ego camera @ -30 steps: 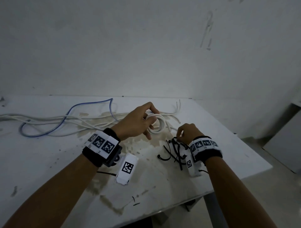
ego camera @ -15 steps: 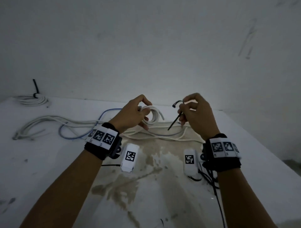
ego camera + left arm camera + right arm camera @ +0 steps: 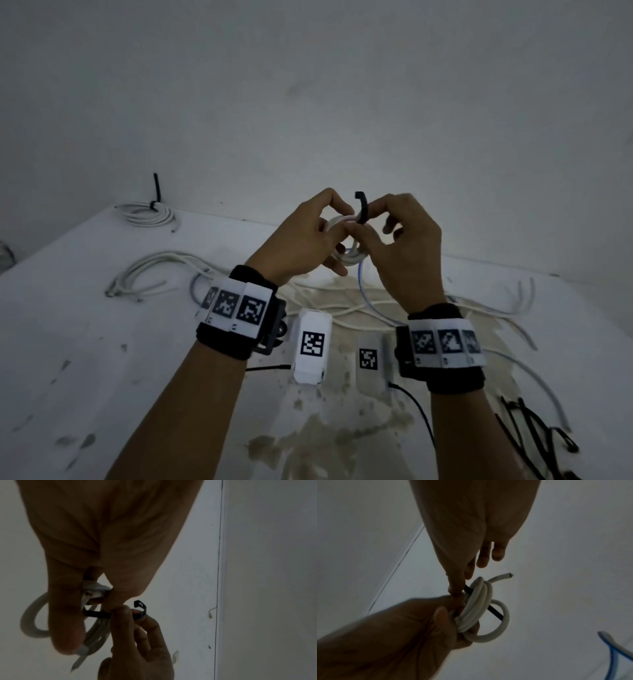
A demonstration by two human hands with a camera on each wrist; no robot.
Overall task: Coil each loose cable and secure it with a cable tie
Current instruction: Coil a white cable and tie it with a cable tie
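table (image 3: pixel 85 342): white, stained top; carries all the loose stuff, hands are lifted above its middle.
loose cables (image 3: pixel 154 270): white ones plus a blue cable (image 3: pixel 359 284) lie sprawled across the table below and behind the hands; not coiled yet.
finished coil (image 3: pixel 147 216): white, at far left corner of the table, black tie on it with the tail sticking up; well apart from the hands.
spare ties (image 3: pixel 534 435): black bunch at near right of the table, nearer the right arm.
left hand (image 3: pixel 301 236): gripping the white coil (image 3: pixel 479 601), fingers curled through and round the loops, thumb pressed on the bundle; holds it in the air in front of the wall.
white coil: small, several loops, held on edge between both hands; one cut end pokes up free in the right wrist view.
right hand (image 3: pixel 400 240): pinching the cable tie (image 3: pixel 102 615) between thumb and forefinger, just beside the left thumb; other fingers loose.
cable tie: black, its long axis crosses the loops roughly square-on; tail passes through the coil's opening and out the far side, head end (image 3: pixel 359 202) curls up above the fingertips.
key relation: tie head sits on the right-hand side of the bundle, tail on the far side; both hands touch at the coil, right hand is nearer the head.
step judged: tie threaded through, not yet closed; tail likely has to wrap back round the bundle to the head.
risk: loops could spring apart if the left grip slackens.
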